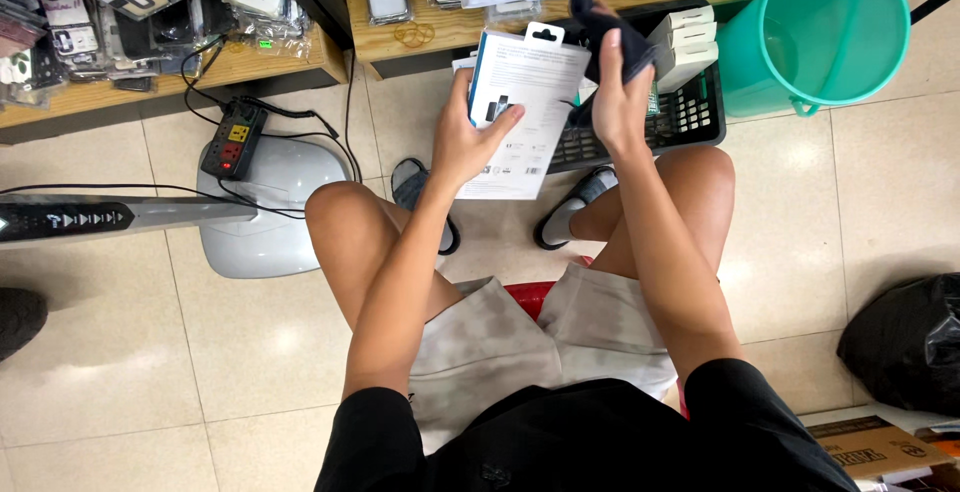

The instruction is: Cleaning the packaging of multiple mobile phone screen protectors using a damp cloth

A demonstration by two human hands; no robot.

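Head view looks down on a seated person's knees; at two o'clock stands a teal bucket [830, 27], and at nine o'clock a white fan base [270, 212] carries a black power strip [233, 139]. Just past the knees at twelve o'clock sits a black crate [690, 117]. Above it the left hand [470, 137] is clamped on a white retail box [520, 112], while the right hand [615, 92] is closed on a dark cloth [612, 37] touching the box's right edge

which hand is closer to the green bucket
Right. The right hand, gripping a dark cloth, is closer to the bucket; the left hand holds the white package farther away.
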